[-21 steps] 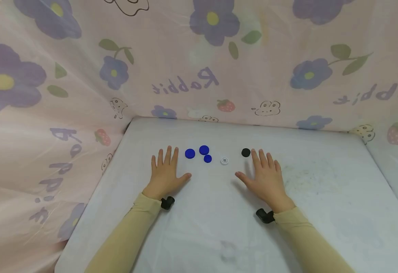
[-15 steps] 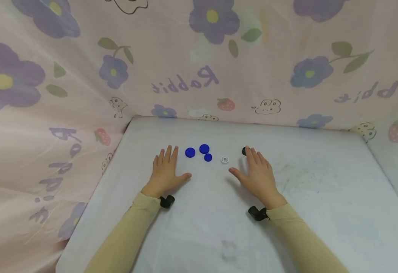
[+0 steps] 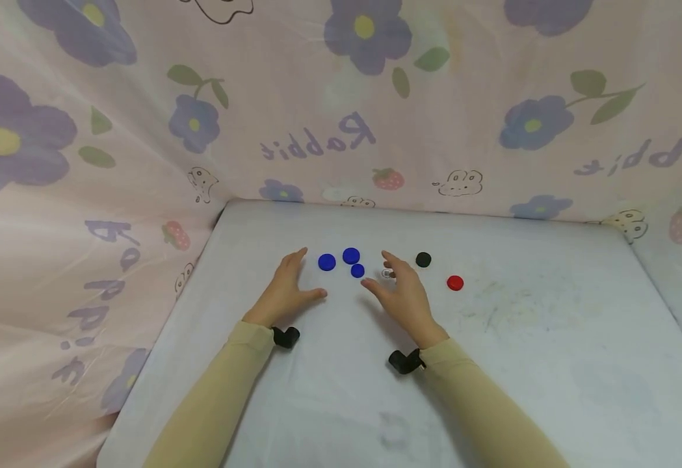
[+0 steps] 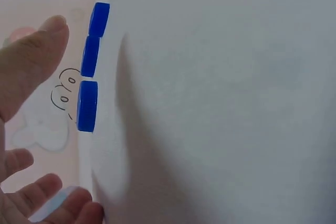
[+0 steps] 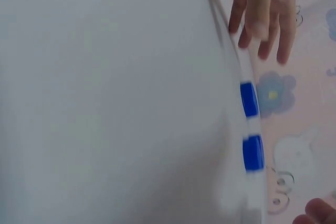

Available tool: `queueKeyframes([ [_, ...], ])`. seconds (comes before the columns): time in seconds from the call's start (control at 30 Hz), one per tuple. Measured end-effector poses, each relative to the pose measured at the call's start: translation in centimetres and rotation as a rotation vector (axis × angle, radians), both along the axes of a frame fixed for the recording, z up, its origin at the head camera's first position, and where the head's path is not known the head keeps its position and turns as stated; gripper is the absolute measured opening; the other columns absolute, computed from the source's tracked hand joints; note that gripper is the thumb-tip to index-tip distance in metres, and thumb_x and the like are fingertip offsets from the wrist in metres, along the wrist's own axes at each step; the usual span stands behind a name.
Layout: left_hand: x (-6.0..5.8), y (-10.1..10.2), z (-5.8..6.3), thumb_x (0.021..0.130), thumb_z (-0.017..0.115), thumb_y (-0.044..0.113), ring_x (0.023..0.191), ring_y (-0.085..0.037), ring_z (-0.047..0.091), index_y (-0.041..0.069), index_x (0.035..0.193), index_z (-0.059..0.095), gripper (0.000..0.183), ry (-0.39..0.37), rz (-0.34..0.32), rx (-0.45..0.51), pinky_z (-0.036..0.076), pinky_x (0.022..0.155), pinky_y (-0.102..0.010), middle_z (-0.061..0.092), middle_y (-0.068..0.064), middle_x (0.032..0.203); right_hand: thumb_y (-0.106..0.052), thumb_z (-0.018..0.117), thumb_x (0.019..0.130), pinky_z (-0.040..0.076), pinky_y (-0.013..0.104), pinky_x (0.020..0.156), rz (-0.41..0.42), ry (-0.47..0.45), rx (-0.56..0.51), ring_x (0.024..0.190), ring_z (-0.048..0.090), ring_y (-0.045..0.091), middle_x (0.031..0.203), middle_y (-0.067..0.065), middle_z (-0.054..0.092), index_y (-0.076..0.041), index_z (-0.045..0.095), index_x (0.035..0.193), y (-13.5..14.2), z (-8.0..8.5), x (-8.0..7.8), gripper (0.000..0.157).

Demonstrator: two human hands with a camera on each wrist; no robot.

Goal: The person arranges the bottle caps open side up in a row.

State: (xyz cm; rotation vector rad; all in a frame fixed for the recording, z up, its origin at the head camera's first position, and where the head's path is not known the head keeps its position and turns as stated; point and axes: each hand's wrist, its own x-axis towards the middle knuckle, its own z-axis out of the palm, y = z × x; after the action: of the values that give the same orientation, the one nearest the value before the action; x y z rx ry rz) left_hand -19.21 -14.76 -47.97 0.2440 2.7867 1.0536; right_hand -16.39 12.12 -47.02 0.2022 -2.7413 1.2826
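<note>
My left hand [image 3: 284, 290] is turned on its side, thumb spread from the fingers, with nothing between them. Just right of its fingertips lies a blue disc [image 3: 326, 262], close to a second blue disc [image 3: 350, 255] and a smaller blue disc [image 3: 357, 270]. All three show as thick caps beyond the thumb [image 4: 44, 45] in the left wrist view. My right hand [image 3: 403, 296] has its fingers loosely bent and its thumb apart, near the small blue disc. Its fingers partly hide a small white disc [image 3: 385, 274]; contact cannot be told.
Right of the right hand lie a black disc [image 3: 423, 259] and a red disc [image 3: 455, 283]. A white table [image 3: 341, 390] carries everything. Flower-printed curtain [image 3: 317, 97] hangs along its back and sides. Each wrist wears a small black camera [image 3: 286, 337].
My right hand has moved left, from beside the black disc to over the white disc, uncovering the black and red discs. My left hand has tilted onto its side, almost in place.
</note>
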Motion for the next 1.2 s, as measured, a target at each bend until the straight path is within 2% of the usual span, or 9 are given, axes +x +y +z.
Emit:
queueKeyframes([
  [0.13, -1.0, -0.1, -0.4, 0.075, 0.08, 0.049, 0.132, -0.027, 0.038, 0.026, 0.154, 0.022, 0.1, -0.05, 0.011, 0.076, 0.033, 0.106, -0.049, 0.032, -0.007, 0.149, -0.054, 0.067, 0.085, 0.049, 0.042, 0.085, 0.002, -0.045, -0.073, 0.103, 0.057, 0.024, 0.126, 0.011, 0.058, -0.015, 0.041, 0.146, -1.7, -0.2, -0.7, 0.076],
  [0.23, -1.8, -0.1, -0.9, 0.075, 0.081, 0.047, 0.126, -0.025, 0.042, 0.025, 0.152, 0.029, 0.095, -0.071, 0.009, 0.112, 0.036, 0.104, -0.047, 0.039, -0.005, 0.145, -0.05, 0.068, 0.087, 0.049, 0.04, 0.083, 0.006, -0.055, -0.076, 0.101, 0.056, 0.023, 0.122, 0.011, 0.059, -0.015, 0.043, 0.144, -2.8, -0.6, -1.3, 0.072],
  [0.4, -2.6, 0.0, -1.5, 0.078, 0.079, 0.045, 0.128, -0.028, 0.038, 0.022, 0.15, 0.035, 0.087, -0.077, -0.011, 0.103, 0.032, 0.106, -0.048, 0.044, -0.005, 0.143, -0.041, 0.071, 0.087, 0.046, 0.042, 0.089, 0.017, -0.023, -0.014, 0.106, 0.055, 0.027, 0.12, 0.013, 0.059, -0.01, 0.051, 0.138, -4.7, -1.0, -2.5, 0.063],
  [0.6, -3.1, 0.0, -1.9, 0.08, 0.079, 0.04, 0.119, -0.026, 0.043, 0.018, 0.146, 0.041, 0.08, -0.069, 0.004, 0.118, 0.036, 0.101, -0.045, 0.048, -0.005, 0.139, -0.038, 0.072, 0.088, 0.04, 0.045, 0.098, 0.022, 0.033, 0.096, 0.117, 0.047, 0.03, 0.124, 0.013, 0.055, -0.01, 0.059, 0.13, -6.2, -1.7, -3.7, 0.053],
  [0.73, -3.3, 0.1, -2.0, 0.081, 0.078, 0.031, 0.117, -0.027, 0.044, 0.015, 0.144, 0.045, 0.073, -0.06, 0.008, 0.146, 0.037, 0.099, -0.045, 0.048, -0.009, 0.138, -0.034, 0.073, 0.087, 0.035, 0.045, 0.1, 0.019, 0.059, 0.122, 0.119, 0.043, 0.032, 0.126, 0.014, 0.051, -0.009, 0.062, 0.127, -6.6, -2.1, -4.2, 0.048],
  [0.87, -3.6, 0.5, -2.0, 0.082, 0.077, 0.026, 0.116, -0.029, 0.044, 0.014, 0.141, 0.049, 0.066, -0.028, 0.01, 0.135, 0.036, 0.099, -0.046, 0.049, -0.012, 0.136, -0.033, 0.074, 0.086, 0.03, 0.047, 0.102, 0.015, 0.068, 0.141, 0.122, 0.039, 0.033, 0.129, 0.015, 0.047, -0.01, 0.064, 0.124, -6.9, -2.3, -4.6, 0.045],
  [0.93, -3.6, 0.8, -2.0, 0.083, 0.076, 0.027, 0.118, -0.029, 0.043, 0.015, 0.14, 0.051, 0.064, -0.018, 0.015, 0.099, 0.034, 0.1, -0.047, 0.048, -0.012, 0.137, -0.034, 0.075, 0.086, 0.029, 0.047, 0.101, 0.012, 0.067, 0.168, 0.122, 0.038, 0.034, 0.131, 0.016, 0.046, -0.011, 0.066, 0.122, -7.1, -2.5, -4.8, 0.044],
  [1.07, -3.5, 1.2, -2.0, 0.084, 0.074, 0.031, 0.126, -0.032, 0.037, 0.018, 0.139, 0.052, 0.061, -0.032, 0.029, 0.026, 0.028, 0.104, -0.049, 0.043, -0.012, 0.141, -0.034, 0.076, 0.085, 0.03, 0.048, 0.099, 0.0, 0.047, 0.224, 0.123, 0.036, 0.035, 0.133, 0.017, 0.044, -0.012, 0.068, 0.119, -7.4, -2.7, -5.0, 0.042],
  [1.2, -3.4, 1.5, -1.8, 0.085, 0.073, 0.033, 0.13, -0.034, 0.032, 0.018, 0.138, 0.053, 0.059, -0.03, 0.04, -0.008, 0.025, 0.106, -0.051, 0.04, -0.014, 0.142, -0.034, 0.076, 0.085, 0.03, 0.048, 0.099, -0.007, 0.018, 0.264, 0.125, 0.034, 0.035, 0.136, 0.017, 0.042, -0.013, 0.069, 0.118, -7.7, -2.8, -5.2, 0.04],
])
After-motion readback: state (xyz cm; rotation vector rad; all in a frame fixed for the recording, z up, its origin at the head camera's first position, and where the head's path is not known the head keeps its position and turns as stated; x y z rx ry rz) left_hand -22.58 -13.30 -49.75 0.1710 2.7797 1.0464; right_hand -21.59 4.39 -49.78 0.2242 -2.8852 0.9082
